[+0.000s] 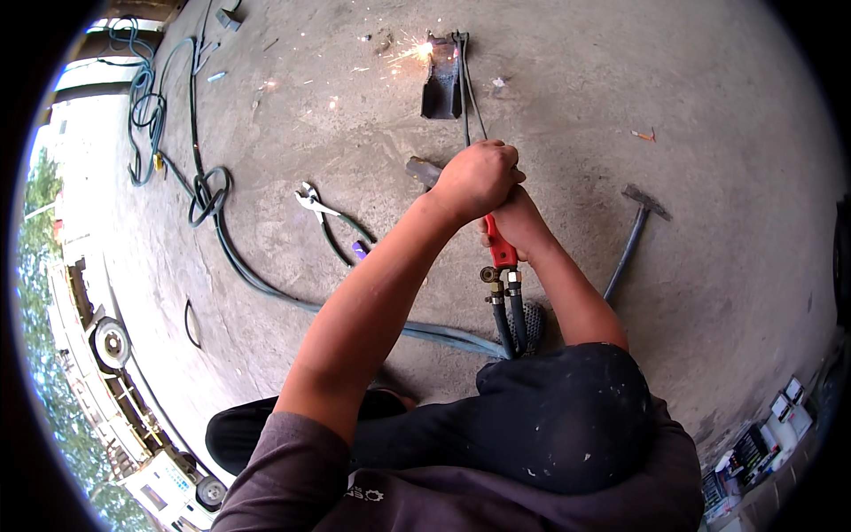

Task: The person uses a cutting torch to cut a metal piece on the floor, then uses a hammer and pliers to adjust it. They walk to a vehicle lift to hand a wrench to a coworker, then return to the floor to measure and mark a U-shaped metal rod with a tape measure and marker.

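My right hand [519,223] is wrapped round the red handle [502,252] of a cutting torch. My left hand [483,177] is closed on the same torch just ahead of it, partly covering the right hand. Thin dark torch tubes [467,111] run forward from my hands to a short steel channel [441,96] on the concrete. Bright sparks [424,50] spray leftward from the channel's far end. Two dark hoses [510,324] join brass fittings behind the handle. A dark hammer head [424,170] lies left of my left hand, its handle hidden.
Pliers [315,204] with dark grips lie left of my forearm, beside a small purple item [359,249]. Another hammer [645,202] lies to the right. Long hoses [239,262] curl across the concrete floor [709,115] at left. A truck [115,372] stands at far left.
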{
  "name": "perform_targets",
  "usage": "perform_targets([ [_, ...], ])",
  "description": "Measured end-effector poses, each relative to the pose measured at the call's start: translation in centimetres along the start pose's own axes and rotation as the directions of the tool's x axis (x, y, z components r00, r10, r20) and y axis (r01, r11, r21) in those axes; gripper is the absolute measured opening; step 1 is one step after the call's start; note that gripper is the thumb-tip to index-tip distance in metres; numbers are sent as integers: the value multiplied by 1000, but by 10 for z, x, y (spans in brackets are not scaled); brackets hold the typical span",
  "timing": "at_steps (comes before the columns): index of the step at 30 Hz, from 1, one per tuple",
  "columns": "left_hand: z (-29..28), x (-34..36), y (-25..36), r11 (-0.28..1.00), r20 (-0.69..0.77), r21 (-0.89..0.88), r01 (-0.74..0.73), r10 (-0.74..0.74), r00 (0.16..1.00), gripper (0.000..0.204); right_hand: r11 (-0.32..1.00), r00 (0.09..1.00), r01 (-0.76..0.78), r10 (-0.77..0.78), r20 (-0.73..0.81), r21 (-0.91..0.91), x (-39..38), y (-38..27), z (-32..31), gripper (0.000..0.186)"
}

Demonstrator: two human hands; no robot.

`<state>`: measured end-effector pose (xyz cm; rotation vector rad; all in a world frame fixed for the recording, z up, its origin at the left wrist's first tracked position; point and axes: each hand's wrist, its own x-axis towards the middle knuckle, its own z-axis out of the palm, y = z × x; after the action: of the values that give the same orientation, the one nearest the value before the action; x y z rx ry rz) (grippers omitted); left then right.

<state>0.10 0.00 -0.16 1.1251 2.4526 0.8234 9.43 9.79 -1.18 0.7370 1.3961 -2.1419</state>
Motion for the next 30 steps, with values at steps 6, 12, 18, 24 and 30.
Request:
perform_targets([
  [6,0,2,1,1000,24,19,19,-19,1000,25,1000,1000,-10,10,-2,6,1,1,-1,9],
  [12,0,0,0,1000,11,13,1,-1,1000,24,1000,1000,-12,12,6,-13,3,4,-2,10],
  [18,0,0,0,1000,9,11,1,-1,1000,24,1000,1000,-24,24,2,-20,5,7,-3,10],
  [24,0,0,0,1000,23,23,10,-10,1000,24,1000,1000,-7,7,14,0,5,6,-2,10],
  [30,2,-1,-1,1000,-19,-15,-13,12,1000,20,1000,1000,-26,26,6,-13,2,2,-1,10],
])
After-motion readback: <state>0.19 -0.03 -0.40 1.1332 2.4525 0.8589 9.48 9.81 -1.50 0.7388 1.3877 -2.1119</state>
